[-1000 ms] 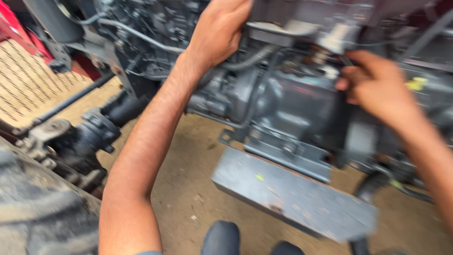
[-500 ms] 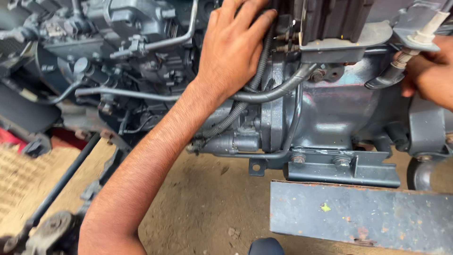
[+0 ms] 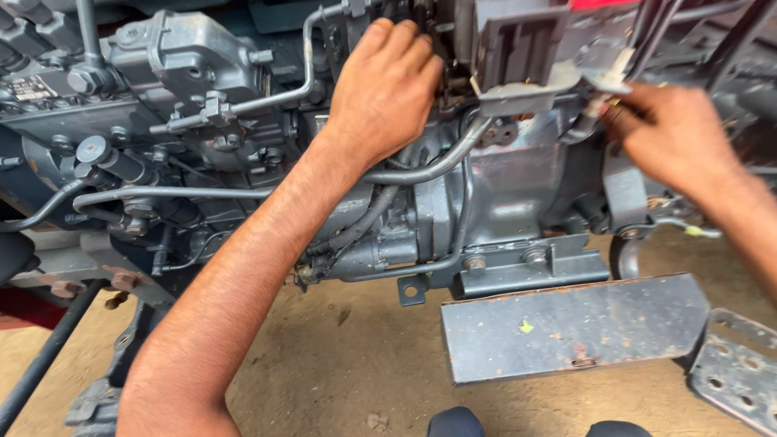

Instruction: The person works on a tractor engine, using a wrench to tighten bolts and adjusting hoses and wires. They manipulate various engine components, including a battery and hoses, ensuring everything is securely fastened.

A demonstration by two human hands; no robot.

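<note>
A: Where are the person's hands?

B: The left hand [image 3: 387, 89] lies on the upper part of the grey engine block [image 3: 494, 194], its fingers [image 3: 405, 44] curled together and tucked behind a bracket [image 3: 518, 61]; whether they pinch anything cannot be told. The right hand [image 3: 668, 137] holds its fingers close around a small pale fitting [image 3: 611, 77] at a hose end.

A: How would these handle?

B: The block looks heavy, rigid, probably oily. The curved steel pipe [image 3: 441, 162] is stiff, and 1 hand could grip it. The fitting seems light; pinching near its tip suits it.
</note>
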